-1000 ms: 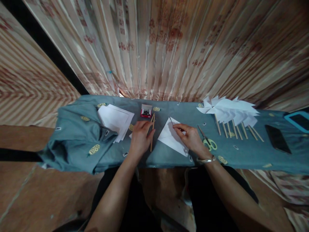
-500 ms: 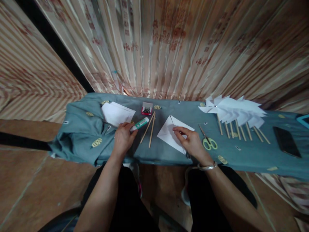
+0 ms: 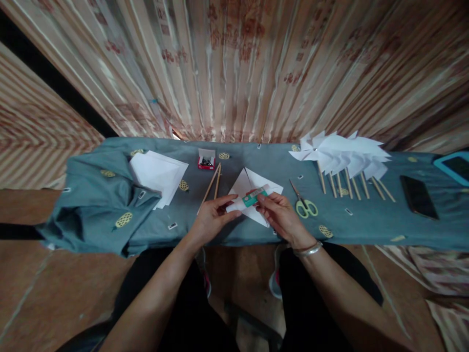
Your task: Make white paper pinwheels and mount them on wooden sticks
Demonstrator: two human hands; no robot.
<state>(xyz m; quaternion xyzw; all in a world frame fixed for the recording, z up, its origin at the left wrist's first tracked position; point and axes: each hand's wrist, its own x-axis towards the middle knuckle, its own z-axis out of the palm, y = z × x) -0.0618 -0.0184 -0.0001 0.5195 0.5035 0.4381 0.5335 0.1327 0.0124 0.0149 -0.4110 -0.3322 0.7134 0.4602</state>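
Observation:
A green and white glue stick [image 3: 255, 195] is held level between my two hands, just above a white paper square [image 3: 273, 187] with cuts running in from its corners. My left hand [image 3: 211, 217] has thumb and fingers closed on the white left end. My right hand [image 3: 280, 215] grips the green right end, with a silver bangle at the wrist. Two wooden sticks [image 3: 212, 183] lie beside my left hand, partly covered by it. Scissors with green handles [image 3: 306, 208] rest to the right of the paper, blades pointing away.
A small red box of metal pins [image 3: 206, 160] stands open at the back. Stacked white paper [image 3: 161, 173] is on the left. Finished paper pinwheels on sticks [image 3: 348, 154] lie at right, near a black phone [image 3: 418, 196] and a blue-framed device [image 3: 454, 166]. A patterned cloth [image 3: 198, 230] covers the table.
My left hand has carried the glue stick right, over the paper square. My right hand has left the paper and taken hold of the glue stick's other end. The view has shifted slightly.

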